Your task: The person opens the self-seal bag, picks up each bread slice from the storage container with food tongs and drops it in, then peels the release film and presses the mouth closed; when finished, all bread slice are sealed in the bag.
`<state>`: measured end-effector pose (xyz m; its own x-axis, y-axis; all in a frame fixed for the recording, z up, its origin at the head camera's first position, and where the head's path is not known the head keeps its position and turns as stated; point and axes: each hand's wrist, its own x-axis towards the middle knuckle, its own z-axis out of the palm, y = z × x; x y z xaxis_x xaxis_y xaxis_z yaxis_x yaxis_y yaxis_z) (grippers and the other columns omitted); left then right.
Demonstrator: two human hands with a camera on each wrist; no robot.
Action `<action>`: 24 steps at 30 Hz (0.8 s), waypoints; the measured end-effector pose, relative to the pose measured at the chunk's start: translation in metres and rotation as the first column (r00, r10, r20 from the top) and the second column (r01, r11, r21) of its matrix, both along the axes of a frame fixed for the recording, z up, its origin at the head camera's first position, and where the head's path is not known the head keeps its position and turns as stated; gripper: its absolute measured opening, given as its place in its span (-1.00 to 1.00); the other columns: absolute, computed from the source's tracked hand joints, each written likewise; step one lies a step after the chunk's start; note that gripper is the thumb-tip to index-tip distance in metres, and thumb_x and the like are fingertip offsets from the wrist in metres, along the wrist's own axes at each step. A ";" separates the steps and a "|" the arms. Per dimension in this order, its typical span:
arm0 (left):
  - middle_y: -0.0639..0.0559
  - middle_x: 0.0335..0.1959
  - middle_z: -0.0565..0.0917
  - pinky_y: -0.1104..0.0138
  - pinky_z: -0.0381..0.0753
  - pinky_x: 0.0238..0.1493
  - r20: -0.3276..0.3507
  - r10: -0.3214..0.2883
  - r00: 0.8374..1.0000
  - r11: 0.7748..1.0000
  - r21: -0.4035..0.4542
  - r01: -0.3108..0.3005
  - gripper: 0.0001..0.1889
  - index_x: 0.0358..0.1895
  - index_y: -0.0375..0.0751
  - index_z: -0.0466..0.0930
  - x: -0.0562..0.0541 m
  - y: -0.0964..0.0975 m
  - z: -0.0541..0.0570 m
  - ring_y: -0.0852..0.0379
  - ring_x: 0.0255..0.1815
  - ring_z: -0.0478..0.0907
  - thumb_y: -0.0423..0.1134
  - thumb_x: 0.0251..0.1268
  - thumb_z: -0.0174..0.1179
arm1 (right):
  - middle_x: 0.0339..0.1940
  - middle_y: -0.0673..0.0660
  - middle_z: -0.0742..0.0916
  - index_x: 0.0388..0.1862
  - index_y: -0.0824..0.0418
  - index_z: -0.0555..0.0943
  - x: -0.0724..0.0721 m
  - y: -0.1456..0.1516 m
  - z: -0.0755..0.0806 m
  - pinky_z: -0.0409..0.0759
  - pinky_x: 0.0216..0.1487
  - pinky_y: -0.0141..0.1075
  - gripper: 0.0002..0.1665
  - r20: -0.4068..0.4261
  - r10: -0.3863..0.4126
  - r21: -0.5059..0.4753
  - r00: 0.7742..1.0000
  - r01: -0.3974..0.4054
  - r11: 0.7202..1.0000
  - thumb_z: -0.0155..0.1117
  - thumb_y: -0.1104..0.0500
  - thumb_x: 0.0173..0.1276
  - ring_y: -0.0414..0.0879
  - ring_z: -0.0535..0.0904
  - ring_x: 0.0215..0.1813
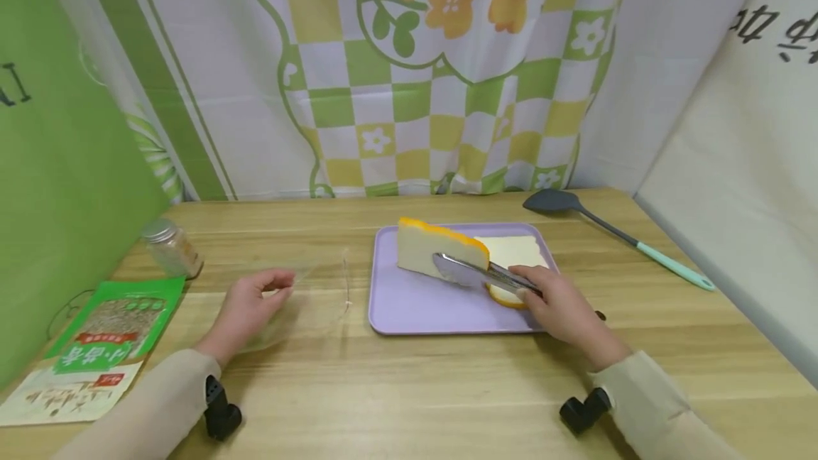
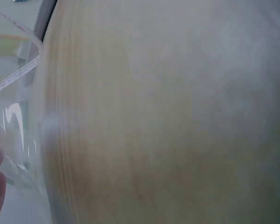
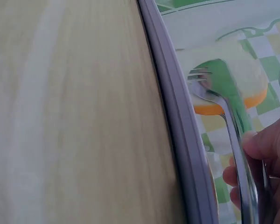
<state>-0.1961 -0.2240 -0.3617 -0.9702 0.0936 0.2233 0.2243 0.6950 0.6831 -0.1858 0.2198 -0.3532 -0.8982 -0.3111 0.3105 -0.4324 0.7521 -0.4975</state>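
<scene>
My right hand [image 1: 562, 307] grips metal tongs [image 1: 469, 272], which clamp an upright slice of bread [image 1: 428, 247] with an orange-yellow crust over the lavender tray [image 1: 409, 314]. One tong end is forked and the other broad and flat in the right wrist view, where fingers [image 3: 263, 144] wrap the handle. More bread [image 1: 514, 250] lies flat on the tray's right side, partly hidden by the tongs and hand. To the tray's left, my left hand [image 1: 255, 307] pinches a clear plastic bag [image 1: 313, 307] between thumb and fingers; its printed edge strip [image 2: 18, 73] shows in the left wrist view.
A dark spatula [image 1: 610, 229] with a mint handle lies at the back right. On the left are a glass jar [image 1: 172, 248] with a metal lid and a green-and-cream seasoning packet [image 1: 105, 339]. Patterned cloth [image 1: 377, 112] hangs behind the wooden table [image 1: 409, 403].
</scene>
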 end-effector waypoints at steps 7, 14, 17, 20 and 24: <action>-0.21 -0.05 0.64 0.06 0.56 -0.05 -0.009 -0.049 0.999 0.994 -0.103 0.047 -0.74 0.00 -0.34 0.59 0.002 0.002 0.004 -0.12 0.00 0.56 -0.36 0.27 0.13 | -0.21 0.24 0.69 0.03 0.39 0.54 0.002 -0.006 0.014 0.52 -0.27 -0.27 -0.68 0.122 -0.007 -0.138 0.992 0.024 0.990 0.13 0.36 0.29 -0.09 0.53 -0.25; -0.22 -0.05 0.64 0.06 0.57 -0.07 -0.052 -0.073 0.996 0.981 -0.181 0.063 -0.75 -0.01 -0.33 0.60 0.004 0.002 0.005 -0.15 -0.01 0.57 -0.36 0.29 0.11 | -0.42 0.21 0.65 0.06 0.41 0.51 0.007 -0.020 0.024 0.45 -0.51 -0.37 -0.66 0.408 0.165 -0.362 0.898 -0.007 0.932 0.09 0.28 0.34 -0.16 0.51 -0.47; -0.22 -0.07 0.65 0.06 0.57 -0.08 -0.102 -0.097 0.990 0.974 -0.215 0.074 -0.78 -0.05 -0.33 0.62 0.006 0.003 0.004 -0.15 -0.04 0.59 -0.41 0.25 0.13 | -0.43 0.18 0.63 0.09 0.44 0.48 0.009 -0.030 0.026 0.42 -0.54 -0.37 -0.62 0.486 0.238 -0.394 0.841 -0.032 0.918 0.06 0.27 0.36 -0.18 0.45 -0.51; -0.22 -0.11 0.67 0.06 0.57 -0.08 -0.151 -0.118 0.982 0.970 -0.231 0.081 -0.79 -0.10 -0.34 0.64 0.008 0.004 0.004 -0.15 -0.07 0.60 -0.45 0.20 0.16 | -0.44 0.16 0.62 0.08 0.45 0.49 0.008 -0.039 0.024 0.45 -0.55 -0.36 -0.63 0.522 0.277 -0.400 0.807 -0.055 0.915 0.04 0.27 0.37 -0.18 0.44 -0.52; -0.21 -0.12 0.67 0.06 0.58 -0.09 -0.167 -0.123 0.978 0.969 -0.235 0.082 -0.79 -0.11 -0.34 0.64 0.009 0.005 0.004 -0.14 -0.08 0.60 -0.45 0.20 0.17 | -0.43 0.18 0.63 0.06 0.44 0.51 0.007 -0.047 0.022 0.49 -0.54 -0.31 -0.65 0.543 0.295 -0.390 0.786 -0.075 0.918 0.04 0.27 0.36 -0.14 0.47 -0.51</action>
<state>-0.1867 -0.2189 -0.3579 -0.8988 0.2588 0.3538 0.4068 0.7931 0.4533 -0.1785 0.1726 -0.3315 -0.8732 -0.4681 -0.1353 -0.0913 0.4300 -0.8982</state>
